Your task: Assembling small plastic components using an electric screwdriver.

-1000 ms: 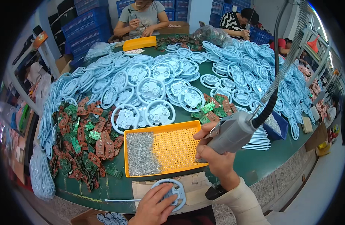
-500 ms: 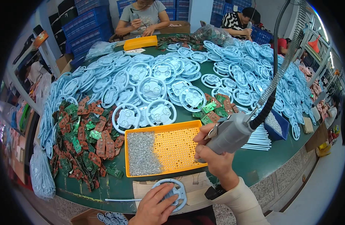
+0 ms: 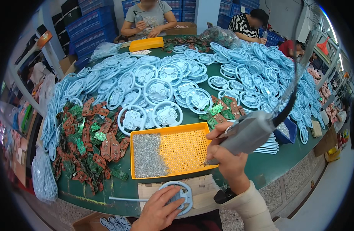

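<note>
Left hand: at the near edge, the left hand (image 3: 161,208) is spreading its fingers narrowly over a pale blue toy wheel (image 3: 189,191), holding it down.
Wheel: it's lying on a tan board (image 3: 206,193) at the table's near edge, ring showing on its right side, the hand covering its middle.
Stick: a thin blue stick (image 3: 127,199) is poking out to the left of that hand; its other end is hiding under the fingers, so I can't tell whether it's joining the wheel.
Right hand: over on the right, the right hand (image 3: 231,159) is closing around a grey power screwdriver (image 3: 248,133), a black band (image 3: 224,196) circling the wrist.
Driver tip: it's pointing down-left above the tray's right end; whether it's touching, I can't tell.
Tray: a yellow tray (image 3: 186,148) is sitting just beyond the board, silver screws (image 3: 148,156) heaping up on its left, rows of holes showing on its right.
Circuit boards: a red and green heap (image 3: 96,146) is spreading left of the tray, a smaller pile (image 3: 223,111) lying beyond its right end.
Right side: white sticks (image 3: 267,144) are lying beside a dark blue bin (image 3: 281,138).
Wheel pile: more blue wheels (image 3: 157,92) are covering the middle and far table.
Far side: a person in grey (image 3: 148,19) is working behind another yellow tray (image 3: 146,44); a person in stripes (image 3: 242,25) is sitting farther right.
</note>
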A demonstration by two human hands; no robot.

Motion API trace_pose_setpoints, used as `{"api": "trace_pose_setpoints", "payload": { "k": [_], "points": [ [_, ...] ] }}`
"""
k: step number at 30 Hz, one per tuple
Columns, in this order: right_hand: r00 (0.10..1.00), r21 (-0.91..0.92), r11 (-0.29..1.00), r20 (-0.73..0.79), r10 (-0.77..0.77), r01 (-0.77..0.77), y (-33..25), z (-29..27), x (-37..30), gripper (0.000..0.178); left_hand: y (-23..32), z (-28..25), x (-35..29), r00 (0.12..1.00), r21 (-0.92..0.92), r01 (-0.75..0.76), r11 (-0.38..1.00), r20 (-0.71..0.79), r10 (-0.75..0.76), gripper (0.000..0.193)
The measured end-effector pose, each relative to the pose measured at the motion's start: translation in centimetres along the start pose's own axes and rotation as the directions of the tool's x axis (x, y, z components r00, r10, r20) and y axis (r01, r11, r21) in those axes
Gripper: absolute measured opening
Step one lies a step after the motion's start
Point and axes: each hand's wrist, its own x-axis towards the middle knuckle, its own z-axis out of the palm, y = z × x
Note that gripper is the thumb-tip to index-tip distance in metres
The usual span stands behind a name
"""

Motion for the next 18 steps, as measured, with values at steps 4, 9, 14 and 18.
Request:
{"api": "trace_pose_setpoints", "payload": {
  "k": [4, 9, 14, 18],
  "points": [
    [0.998, 0.165, 0.986, 0.059, -0.003, -0.007, -2.0, 0.7, -0.7, 0.043, 0.2, -0.5, -0.5, 0.998, 0.017, 0.035, 0.999, 0.051, -0.035, 0.040],
    [0.982, 0.055, 0.995, 0.173, 0.072, -0.083, -1.8, 2.0, -2.9, 0.042, 0.1, 0.0, -0.6, 0.998, 0.027, 0.041, 0.999, 0.057, -0.042, 0.042],
    [0.952, -0.078, 0.994, 0.293, 0.090, -0.070, -0.4, 2.5, -3.4, 0.041, -0.1, -0.1, -0.7, 0.999, -0.004, 0.030, 1.000, 0.041, -0.030, 0.042],
    [0.949, -0.079, 0.994, 0.301, 0.098, -0.077, -0.1, 2.7, -3.4, 0.041, -0.7, 0.4, -1.0, 0.999, -0.025, 0.026, 0.999, 0.025, -0.025, 0.042]
  ]
}}
